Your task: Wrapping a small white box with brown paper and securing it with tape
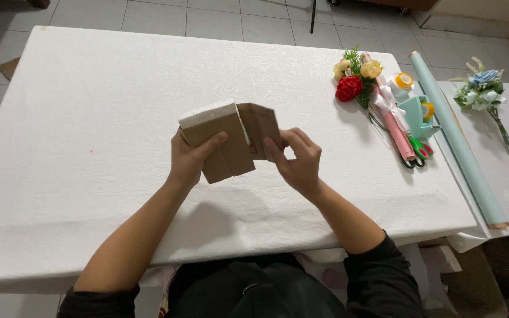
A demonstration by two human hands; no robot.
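A folded piece of brown kraft paper [225,147] with a white inner layer showing along its top edge is held up above the white table [89,118]. My left hand [189,159] grips its left part, thumb across the front. My right hand [298,159] pinches the right flap of the same paper between thumb and fingers. Both forearms reach in from the bottom of the view.
At the table's right end lie a bouquet of red and yellow flowers [354,79], a pink paper roll [397,126], scissors [419,150], a teal tape dispenser [419,115] and a tape roll [403,81]. A long pale blue paper roll [458,138] and a blue flower sprig [485,88] lie further right.
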